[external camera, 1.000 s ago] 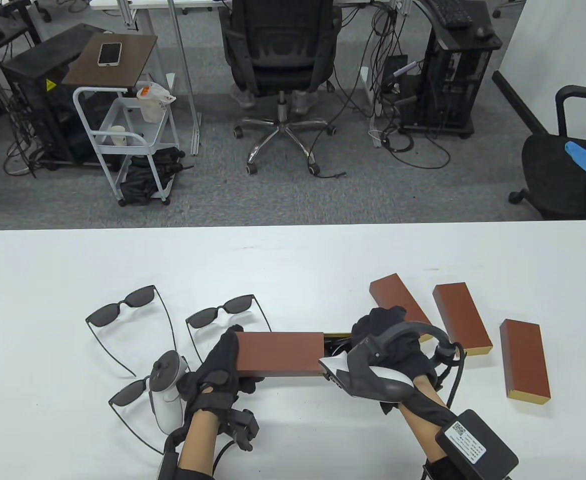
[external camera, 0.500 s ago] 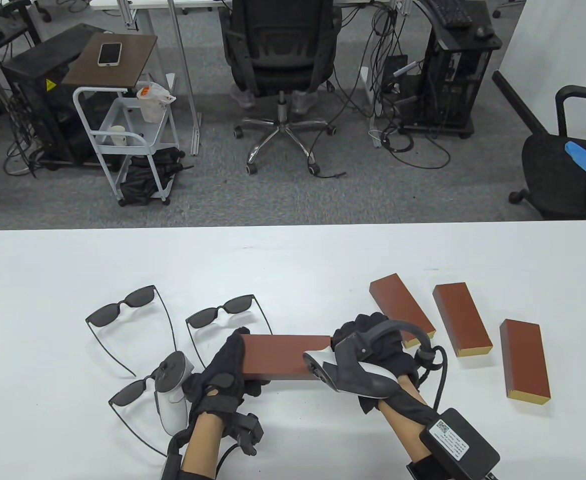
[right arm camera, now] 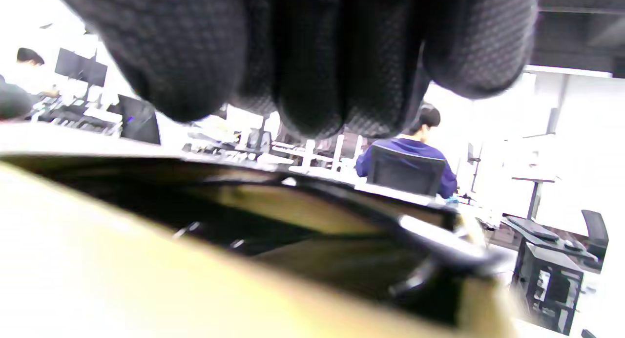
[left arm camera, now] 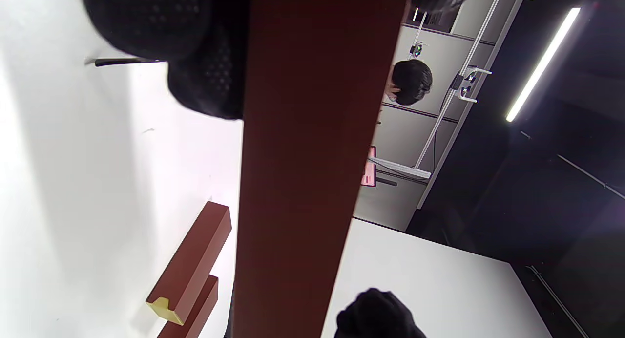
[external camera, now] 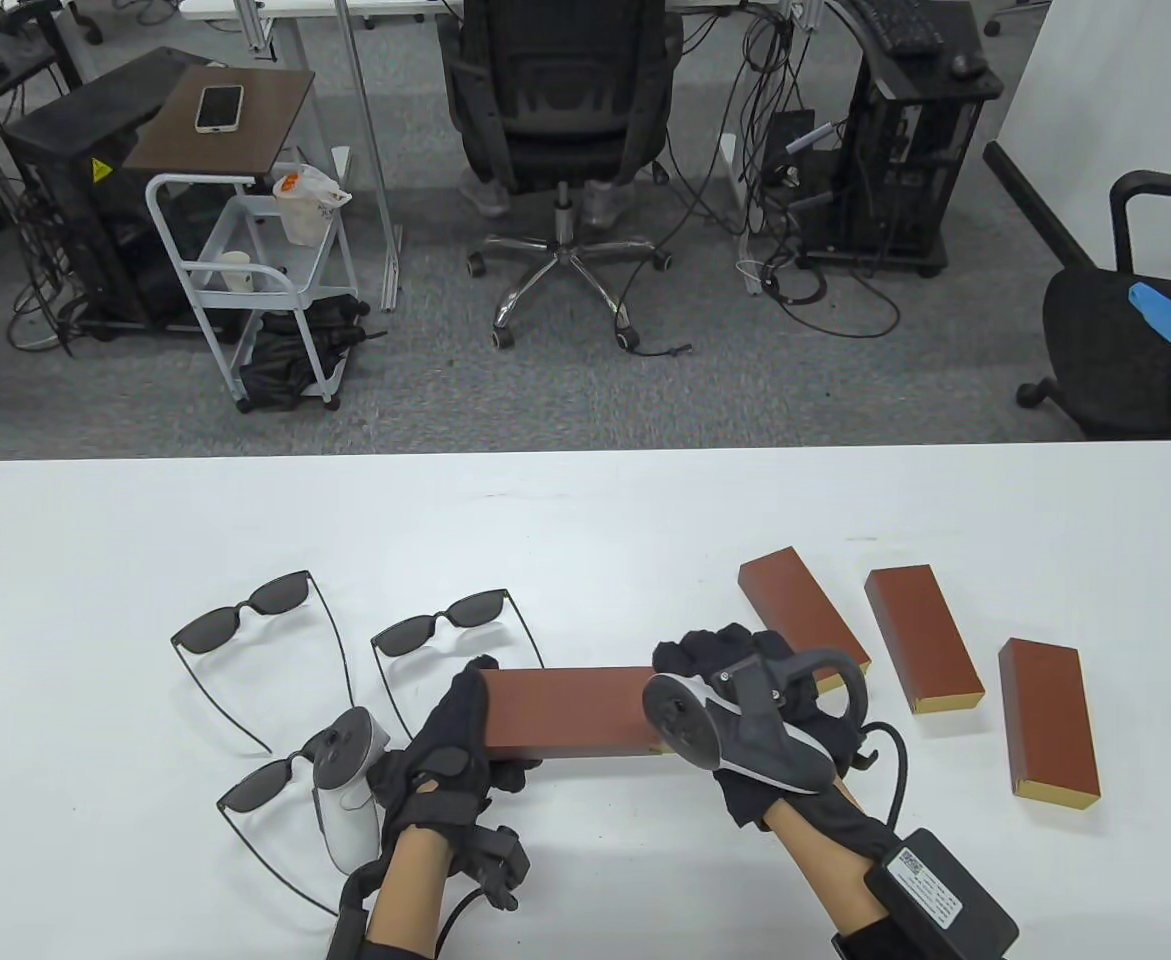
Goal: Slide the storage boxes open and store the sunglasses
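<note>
Reddish-brown and long, the storage box [external camera: 570, 712] sits crosswise between both gloved hands, near the front edge of the white table [external camera: 585, 520]. The left hand [external camera: 450, 735] grips its left end, fingers curled over the far side and thumb tucked underneath. The right hand [external camera: 745, 690] is at the other end, but the grey-and-white tracker on its back covers most of it from above, so I can't make out whether those fingers clamp the box or just press against it. The right wrist view is close and blurred: dark fingertips [right arm camera: 312, 59] hang over a yellowish inner tray [right arm camera: 146, 279] with something black and curved lying inside, probably folded sunglasses, though it is too smeared to be sure. From above that open end is hidden behind the tracker.

Three pairs of dark sunglasses lie open on the left of the table: one far left [external camera: 245, 615], one [external camera: 440, 625] just beyond the left hand, and a third [external camera: 260, 790] nearest the front, partly covered by the left tracker. Three more brown boxes lie to the right: the nearest [external camera: 800, 605] has its lower end hidden behind the right hand, the middle one [external camera: 923, 638] and the far right one [external camera: 1050, 718] show pale yellow ends
</note>
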A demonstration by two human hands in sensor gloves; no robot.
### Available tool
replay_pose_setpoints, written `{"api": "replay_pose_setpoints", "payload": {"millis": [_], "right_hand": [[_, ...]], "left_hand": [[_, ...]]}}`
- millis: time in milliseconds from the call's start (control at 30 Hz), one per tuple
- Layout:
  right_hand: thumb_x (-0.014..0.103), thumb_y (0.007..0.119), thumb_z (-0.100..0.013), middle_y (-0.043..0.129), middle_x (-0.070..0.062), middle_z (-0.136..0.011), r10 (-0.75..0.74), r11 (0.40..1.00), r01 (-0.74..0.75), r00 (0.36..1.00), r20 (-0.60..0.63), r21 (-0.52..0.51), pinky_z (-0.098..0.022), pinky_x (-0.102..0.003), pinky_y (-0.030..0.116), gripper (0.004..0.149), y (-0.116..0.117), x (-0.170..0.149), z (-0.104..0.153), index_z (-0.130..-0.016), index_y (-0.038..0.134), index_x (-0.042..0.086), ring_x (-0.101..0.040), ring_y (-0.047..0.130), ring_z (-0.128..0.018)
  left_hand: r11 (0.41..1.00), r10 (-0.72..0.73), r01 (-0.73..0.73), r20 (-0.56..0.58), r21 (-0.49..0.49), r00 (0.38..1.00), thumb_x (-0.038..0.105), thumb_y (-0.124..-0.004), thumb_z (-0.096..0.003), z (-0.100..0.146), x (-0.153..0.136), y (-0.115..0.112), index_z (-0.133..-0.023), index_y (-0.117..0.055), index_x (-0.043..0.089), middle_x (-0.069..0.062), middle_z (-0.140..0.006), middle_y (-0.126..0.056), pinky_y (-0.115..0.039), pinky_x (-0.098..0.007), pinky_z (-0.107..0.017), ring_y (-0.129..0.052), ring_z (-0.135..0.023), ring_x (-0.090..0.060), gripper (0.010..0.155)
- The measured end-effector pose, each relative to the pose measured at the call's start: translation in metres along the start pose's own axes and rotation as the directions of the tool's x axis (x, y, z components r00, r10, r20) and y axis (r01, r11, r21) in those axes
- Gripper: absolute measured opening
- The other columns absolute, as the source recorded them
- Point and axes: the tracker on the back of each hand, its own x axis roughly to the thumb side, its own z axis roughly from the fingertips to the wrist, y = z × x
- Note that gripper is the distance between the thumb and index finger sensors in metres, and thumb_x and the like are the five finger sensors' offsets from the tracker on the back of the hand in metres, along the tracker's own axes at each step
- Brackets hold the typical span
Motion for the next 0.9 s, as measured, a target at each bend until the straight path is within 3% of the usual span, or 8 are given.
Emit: {"api": "replay_pose_setpoints", "payload": {"millis": [133,267,333,467,533,667,733,900], "right_hand": [[0.056,0.08,-0.027,0.087,-0.005,-0.086,-0.201,0.979,0.2,0.959,-0.201,-0.025,-0.052,-0.047,0.079,0.057,0.01,-0.04,0.004,-0.079,0.08,0.031,-0.031,0.088,-0.075],[0.063,0.075,-0.028,0.081,-0.01,-0.09,-0.465,0.875,0.477,0.789,-0.4,-0.077,-0.047,-0.047,0.082,0.066,0.038,-0.078,0.017,-0.084,0.074,0.028,-0.036,0.087,-0.075],[0.065,0.073,-0.028,0.076,-0.014,-0.094,-0.586,0.778,0.618,0.649,-0.485,-0.113,-0.045,-0.047,0.083,0.069,0.056,-0.093,0.025,-0.087,0.071,0.028,-0.038,0.087,-0.074],[0.061,0.073,-0.034,0.075,-0.019,-0.092,-0.829,0.413,0.882,0.262,-0.494,-0.226,-0.036,-0.045,0.087,0.064,0.093,-0.106,0.04,-0.087,0.072,0.025,-0.039,0.095,-0.063],[0.058,0.074,-0.034,0.076,-0.018,-0.092,-0.868,0.308,0.917,0.162,-0.469,-0.253,-0.035,-0.045,0.086,0.061,0.106,-0.106,0.045,-0.085,0.075,0.025,-0.039,0.095,-0.062],[0.057,0.074,-0.037,0.079,-0.015,-0.09,-0.908,0.201,0.949,0.088,-0.41,-0.241,-0.033,-0.04,0.088,0.055,0.127,-0.106,0.052,-0.083,0.077,0.027,-0.032,0.098,-0.058],[0.055,0.076,-0.037,0.082,-0.016,-0.087,-0.918,0.176,0.945,0.057,-0.392,-0.275,-0.032,-0.039,0.089,0.054,0.131,-0.105,0.055,-0.082,0.077,0.025,-0.032,0.099,-0.055],[0.051,0.082,-0.035,0.092,-0.011,-0.08,-0.896,0.265,0.91,0.111,-0.43,-0.318,-0.028,-0.039,0.091,0.048,0.135,-0.107,0.061,-0.075,0.084,0.026,-0.03,0.103,-0.05]], "left_hand": [[1.0,0.0,0.0,-0.001,0.005,1.0,0.062,-0.052,-0.0538,0.0,0.0,0.002,-0.114,-0.036,0.021,-0.011,-0.085,-0.082,-0.081,-0.042,-0.04,-0.094,-0.058,-0.026,0.075],[1.0,0.021,-0.021,-0.003,-0.009,1.0,0.062,-0.051,-0.0537,-0.001,-0.002,0.002,-0.114,-0.035,0.022,-0.011,-0.086,-0.081,-0.08,-0.042,-0.041,-0.093,-0.06,-0.026,0.075],[1.0,0.025,-0.025,0.0,-0.019,1.0,0.062,-0.051,-0.0536,-0.001,-0.002,0.002,-0.114,-0.034,0.022,-0.011,-0.087,-0.081,-0.08,-0.041,-0.041,-0.093,-0.06,-0.026,0.075],[0.999,0.034,-0.034,0.003,-0.03,0.999,0.062,-0.05,-0.0535,-0.001,-0.002,0.001,-0.114,-0.033,0.023,-0.01,-0.088,-0.08,-0.08,-0.041,-0.042,-0.092,-0.061,-0.026,0.075],[0.999,0.035,-0.035,0.003,-0.04,0.999,0.062,-0.05,-0.0535,-0.001,-0.003,0.0,-0.114,-0.032,0.023,-0.01,-0.088,-0.079,-0.08,-0.042,-0.042,-0.092,-0.062,-0.026,0.075],[0.998,0.024,-0.025,-0.002,-0.049,1.0,0.062,-0.049,-0.0534,-0.002,-0.004,-0.005,-0.114,-0.032,0.023,-0.01,-0.088,-0.079,-0.08,-0.041,-0.042,-0.092,-0.062,-0.026,0.075],[0.999,0.01,-0.01,-0.002,-0.038,1.0,0.062,-0.049,-0.0532,-0.001,-0.004,-0.006,-0.114,-0.033,0.023,-0.01,-0.088,-0.079,-0.08,-0.041,-0.042,-0.092,-0.061,-0.026,0.075],[0.999,-0.01,0.01,-0.01,-0.034,1.0,0.062,-0.05,-0.0531,-0.002,-0.006,-0.005,-0.114,-0.033,0.022,-0.011,-0.087,-0.079,-0.079,-0.042,-0.042,-0.091,-0.061,-0.027,0.075]]}}
